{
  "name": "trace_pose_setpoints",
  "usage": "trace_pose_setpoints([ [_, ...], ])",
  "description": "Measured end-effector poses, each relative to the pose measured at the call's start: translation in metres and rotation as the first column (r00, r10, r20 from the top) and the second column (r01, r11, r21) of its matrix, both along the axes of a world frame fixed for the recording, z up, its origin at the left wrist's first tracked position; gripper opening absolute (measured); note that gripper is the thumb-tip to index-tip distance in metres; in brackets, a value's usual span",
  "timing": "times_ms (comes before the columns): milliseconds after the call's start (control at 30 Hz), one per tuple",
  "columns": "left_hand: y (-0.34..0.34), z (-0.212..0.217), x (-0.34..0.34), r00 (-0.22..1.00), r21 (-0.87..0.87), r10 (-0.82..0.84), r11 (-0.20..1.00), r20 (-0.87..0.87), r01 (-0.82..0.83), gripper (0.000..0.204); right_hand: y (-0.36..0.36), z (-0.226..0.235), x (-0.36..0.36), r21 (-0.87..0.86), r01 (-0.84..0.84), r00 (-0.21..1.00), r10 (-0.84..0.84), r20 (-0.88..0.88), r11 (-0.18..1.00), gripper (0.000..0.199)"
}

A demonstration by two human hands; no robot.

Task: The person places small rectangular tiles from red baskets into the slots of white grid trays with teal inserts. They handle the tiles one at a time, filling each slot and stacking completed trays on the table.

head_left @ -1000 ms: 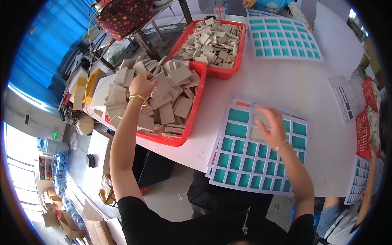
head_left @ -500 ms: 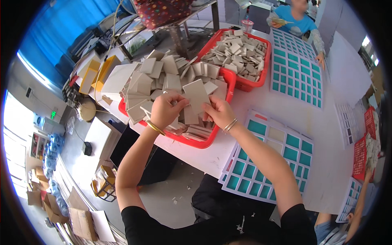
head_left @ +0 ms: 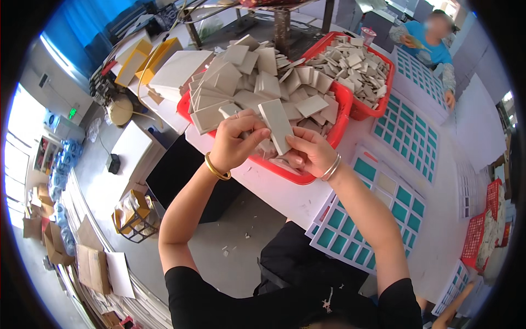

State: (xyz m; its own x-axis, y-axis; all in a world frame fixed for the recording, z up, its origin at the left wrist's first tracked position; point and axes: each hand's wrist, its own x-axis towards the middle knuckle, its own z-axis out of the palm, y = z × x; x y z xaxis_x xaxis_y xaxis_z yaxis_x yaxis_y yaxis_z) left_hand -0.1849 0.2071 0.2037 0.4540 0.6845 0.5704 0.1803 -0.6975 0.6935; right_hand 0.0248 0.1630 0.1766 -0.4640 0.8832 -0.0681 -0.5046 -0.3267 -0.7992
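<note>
Head view: both hands meet over the near edge of a red tray (head_left: 334, 131) heaped with pale tiles. The left hand (head_left: 234, 143) and the right hand (head_left: 308, 154) pinch one rectangular tile (head_left: 276, 126) between them, tilted above the pile. A teal-and-white grid sheet (head_left: 378, 219) lies just beside the tray on the white table (head_left: 274, 192).

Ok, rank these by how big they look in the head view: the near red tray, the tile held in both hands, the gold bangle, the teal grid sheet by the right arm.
1. Near red tray; closeness to the camera inflates it.
2. Teal grid sheet, partly hidden by the arm, so the gap is unsure.
3. Tile, in the grip of left hand and right hand.
4. Gold bangle.
</note>
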Motion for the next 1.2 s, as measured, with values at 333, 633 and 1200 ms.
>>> trace_pose_setpoints([
  [333,0.001,-0.050,-0.121,0.367,-0.295,0.689,0.643,0.625,-0.706,0.016,0.001,-0.026,0.033,0.710,-0.034,0.231,-0.685,0.691,0.704,0.031],
  [633,-0.010,-0.313,-0.289,0.137,-0.263,0.768,-0.042,-0.626,-0.964,0.057,-0.048,-0.020,0.056,0.720,0.051,0.245,-0.707,0.663,0.692,0.050],
  [1200,-0.208,-0.132,0.129,0.714,-0.815,0.442,0.480,0.544,0.324,0.011,-0.205,-0.080,0.041,0.603,0.105,0.545,-0.553,0.630,0.791,0.033],
])
